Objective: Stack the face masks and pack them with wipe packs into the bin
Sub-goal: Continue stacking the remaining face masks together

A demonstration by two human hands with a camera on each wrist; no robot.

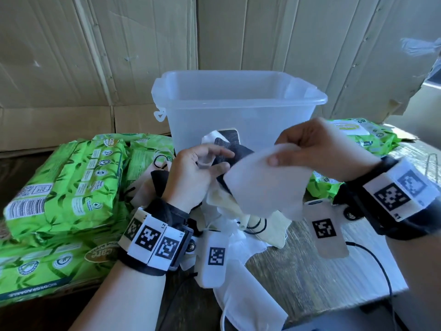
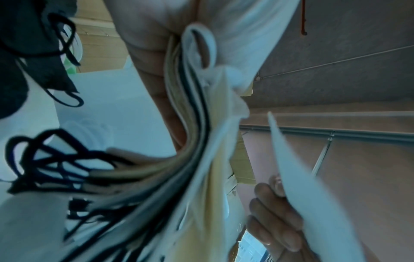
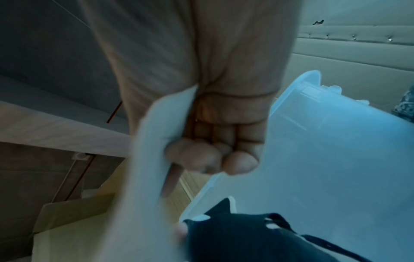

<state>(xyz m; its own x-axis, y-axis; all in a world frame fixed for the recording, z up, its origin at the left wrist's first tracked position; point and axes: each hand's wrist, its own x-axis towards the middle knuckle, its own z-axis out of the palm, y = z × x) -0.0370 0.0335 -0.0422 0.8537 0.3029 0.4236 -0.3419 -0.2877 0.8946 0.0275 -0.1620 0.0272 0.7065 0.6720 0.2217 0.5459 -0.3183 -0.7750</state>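
green wipe packs (image 1: 64,177) left, cardboard wall (image 1: 238,32) behind bin (image 1: 238,111)

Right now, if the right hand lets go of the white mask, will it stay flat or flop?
Probably flop: the white mask already bends under the right hand. It looks thin and light, seen edge-on from the left wrist. It may drift rather than drop straight.

The bin (image 1: 238,108) is clear and colourless. The wipe packs (image 1: 64,182) are bright green with a leaf pattern. The face masks (image 1: 265,180) are white, black and cream.
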